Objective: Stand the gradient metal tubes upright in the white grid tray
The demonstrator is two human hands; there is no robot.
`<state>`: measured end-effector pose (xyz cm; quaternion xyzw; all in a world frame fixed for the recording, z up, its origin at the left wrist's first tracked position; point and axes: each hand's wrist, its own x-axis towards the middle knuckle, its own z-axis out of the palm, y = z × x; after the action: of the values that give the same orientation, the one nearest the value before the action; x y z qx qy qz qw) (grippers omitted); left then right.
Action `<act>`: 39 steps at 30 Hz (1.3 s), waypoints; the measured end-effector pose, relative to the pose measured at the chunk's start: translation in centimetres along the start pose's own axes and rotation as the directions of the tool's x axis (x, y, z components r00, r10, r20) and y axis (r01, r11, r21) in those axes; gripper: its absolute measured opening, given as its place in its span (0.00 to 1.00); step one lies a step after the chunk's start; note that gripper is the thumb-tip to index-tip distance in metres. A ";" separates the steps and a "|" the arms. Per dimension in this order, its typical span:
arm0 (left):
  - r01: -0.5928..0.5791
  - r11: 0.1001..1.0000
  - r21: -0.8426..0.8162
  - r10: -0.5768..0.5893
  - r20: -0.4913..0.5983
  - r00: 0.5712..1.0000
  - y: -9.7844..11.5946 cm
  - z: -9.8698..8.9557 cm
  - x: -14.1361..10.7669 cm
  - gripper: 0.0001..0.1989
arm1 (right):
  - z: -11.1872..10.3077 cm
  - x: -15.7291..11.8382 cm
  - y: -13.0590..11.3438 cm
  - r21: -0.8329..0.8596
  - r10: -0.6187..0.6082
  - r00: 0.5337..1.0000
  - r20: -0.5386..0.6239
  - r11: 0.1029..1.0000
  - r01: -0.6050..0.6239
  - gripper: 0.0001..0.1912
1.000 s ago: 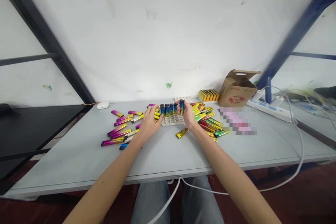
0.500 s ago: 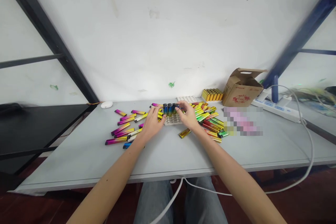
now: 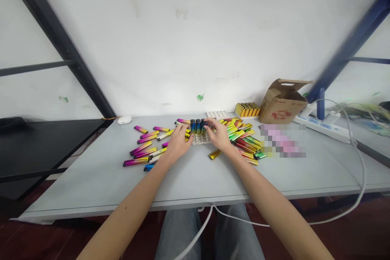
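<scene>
Glossy metallic lighters [image 3: 143,146]; matt grey table [image 3: 189,178]; cardboard box [image 3: 282,103].

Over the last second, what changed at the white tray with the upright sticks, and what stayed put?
The right hand held one blue-and-gold stick raised at the right end of the upright row; it has since come down, fingers now at that end over the white tray. Whether it still grips the stick is unclear. The left hand stays beside the tray. The loose sticks, cardboard box and table are unchanged.

Bare forearms (no sleeves); grey-blue jeans [image 3: 183,231] on both legs.
</scene>
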<state>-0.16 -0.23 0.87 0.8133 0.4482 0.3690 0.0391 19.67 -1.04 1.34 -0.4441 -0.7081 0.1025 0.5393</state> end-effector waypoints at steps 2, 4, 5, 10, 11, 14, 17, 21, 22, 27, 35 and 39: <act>-0.003 1.000 0.002 0.003 -0.005 1.000 0.0 0.0 0.0 0.14 | 0.1 0.0 0.1 -0.015 -0.013 1.000 -0.005 1.000 0.013 0.13; -0.004 1.000 0.003 0.004 -0.013 1.000 0.0 0.0 0.0 0.14 | 0.1 -0.1 0.2 -0.032 -0.016 1.000 0.008 0.999 0.016 0.13; -0.004 1.000 0.004 0.004 -0.016 1.000 0.0 0.0 0.0 0.14 | 0.1 -0.1 0.3 -0.038 -0.011 1.000 0.019 0.999 0.012 0.13; -0.004 1.000 0.012 0.005 -0.018 1.000 0.0 0.1 0.0 0.13 | 0.1 -0.3 0.3 -0.084 -0.011 0.998 0.057 0.996 0.016 0.15; -0.004 1.000 0.014 0.004 -0.017 1.000 0.0 0.1 0.0 0.13 | 0.1 -0.3 0.3 -0.104 -0.031 0.998 0.056 0.994 0.037 0.15; -0.002 1.000 0.016 0.003 -0.016 1.000 -0.1 0.2 0.0 0.13 | 0.1 -0.5 0.3 -0.191 -0.109 0.993 0.055 0.975 0.117 0.16; -0.008 1.000 0.017 0.009 -0.025 1.000 -0.2 0.4 0.0 0.14 | 0.1 -0.5 0.2 -0.343 -0.171 0.984 0.043 0.923 0.175 0.18; -0.008 1.000 0.013 0.009 -0.025 1.000 -0.2 0.6 -0.1 0.14 | 0.0 -0.5 0.2 -0.512 -0.205 0.979 0.001 0.841 0.176 0.19; -0.007 1.000 0.013 0.007 -0.023 1.000 -0.2 0.6 -0.1 0.14 | 0.0 -0.5 0.2 -0.528 -0.203 0.979 0.004 0.831 0.174 0.19; -0.001 1.000 -0.002 0.001 -0.022 1.000 -0.3 0.1 0.1 0.14 | -0.1 -0.4 -0.3 -0.495 -0.201 0.980 0.001 0.851 0.175 0.20; 0.120 0.943 -0.311 -0.193 -0.214 0.958 -2.5 -2.9 1.7 0.12 | 1.6 -2.4 -5.3 -0.066 -0.379 0.835 0.399 0.896 0.438 0.12; 0.318 0.833 -0.452 -0.423 -0.153 0.893 -3.8 -3.0 2.0 0.12 | 3.5 -3.9 -7.6 0.146 -0.511 0.595 0.620 0.821 0.553 0.20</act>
<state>-4.06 2.68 2.68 0.6305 0.5106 0.5391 0.2263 12.83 -7.19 2.09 -0.1674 -0.9493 0.0588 0.2594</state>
